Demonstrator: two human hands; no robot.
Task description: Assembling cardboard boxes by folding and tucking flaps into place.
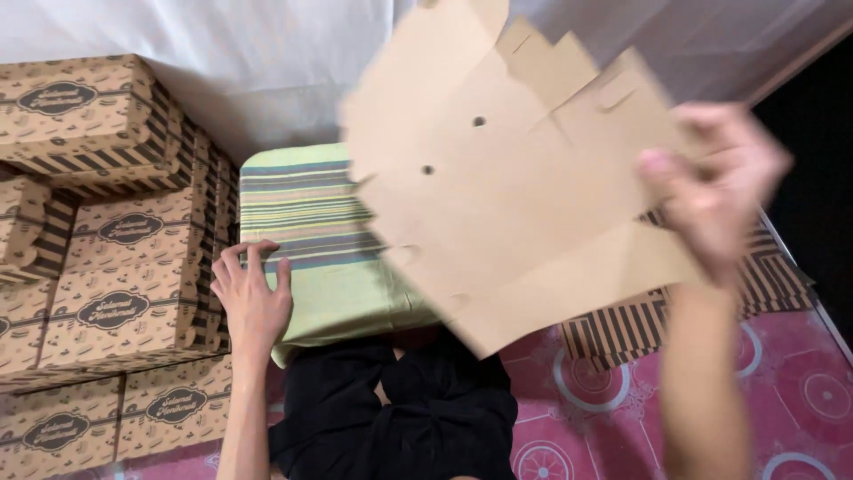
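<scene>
Pink patterned floor covering and a white wall frame the head view, where a green striped cushion sits at centre. Left of the cushion, closed printed cardboard boxes stand stacked, contents unseen. Above the cushion, the right hand, blurred, has its fingers pinched on a flat unfolded box blank. The left hand rests with fingers spread on the cushion's near left corner, holding nothing. Striped flat blanks lie right of the cushion.
</scene>
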